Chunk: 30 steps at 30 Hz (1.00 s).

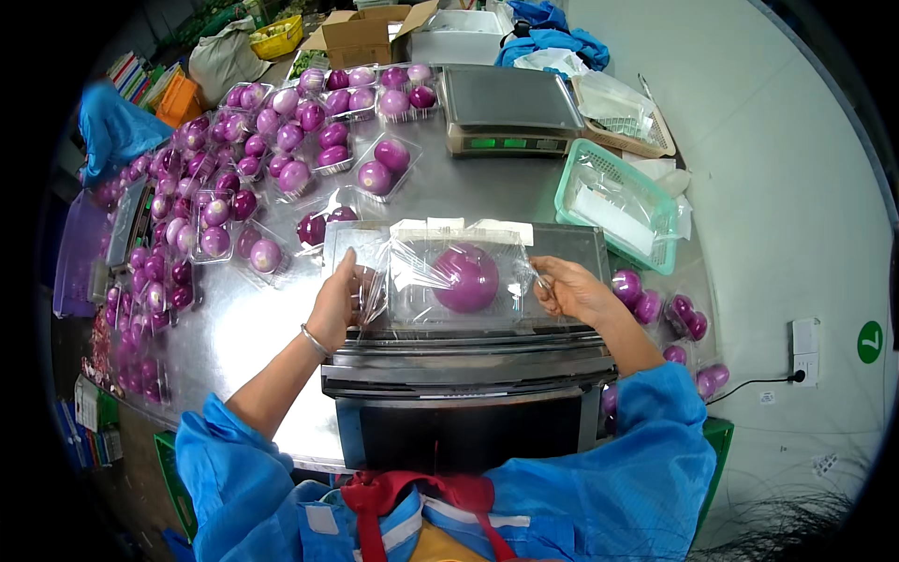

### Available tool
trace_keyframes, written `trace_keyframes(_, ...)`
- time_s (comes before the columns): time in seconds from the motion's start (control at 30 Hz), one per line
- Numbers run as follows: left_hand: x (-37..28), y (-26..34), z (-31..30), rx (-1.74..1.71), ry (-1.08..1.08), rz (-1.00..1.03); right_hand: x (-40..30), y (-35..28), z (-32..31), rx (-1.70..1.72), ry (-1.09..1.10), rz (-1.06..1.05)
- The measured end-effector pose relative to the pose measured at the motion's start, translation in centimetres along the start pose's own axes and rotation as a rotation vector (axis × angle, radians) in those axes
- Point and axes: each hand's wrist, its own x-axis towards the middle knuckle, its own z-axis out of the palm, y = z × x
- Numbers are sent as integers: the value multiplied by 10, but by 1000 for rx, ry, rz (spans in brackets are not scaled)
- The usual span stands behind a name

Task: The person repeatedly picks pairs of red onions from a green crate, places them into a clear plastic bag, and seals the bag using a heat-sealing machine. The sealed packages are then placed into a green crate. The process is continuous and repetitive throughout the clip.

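Between my hands a sheet of clear plastic film (414, 261) is stretched over a clear plastic tray (414, 305) on the hot plate of a film-wrapping machine (463, 362). A large purple onion (466, 278) shows in the tray under the film; anything beside it is hard to make out. My left hand (340, 298), with a bangle at the wrist, grips the film at the tray's left. At the right, my right hand (572, 289) pinches the film's other edge between thumb and fingers.
Many packed trays of purple onions (214, 228) cover the steel table's left and back. Behind the machine stands a weighing scale (513, 105). A green basket (618, 204) with plastic film lies at the right, near more onions (626, 286). A person in a blue sleeve (116, 130) is at the far left.
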Motion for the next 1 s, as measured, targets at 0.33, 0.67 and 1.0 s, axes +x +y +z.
trace_keyframes(0.33,28,-36,31,179,52,448,26,35,32,-198,368,-232)
trace_keyframes(0.67,9,-36,39,-3,-15,341,8,46,55,-227,421,-281)
trace_keyframes(1.0,-162,-147,-2,-23,-39,161,-151,155,114,12,433,-40)
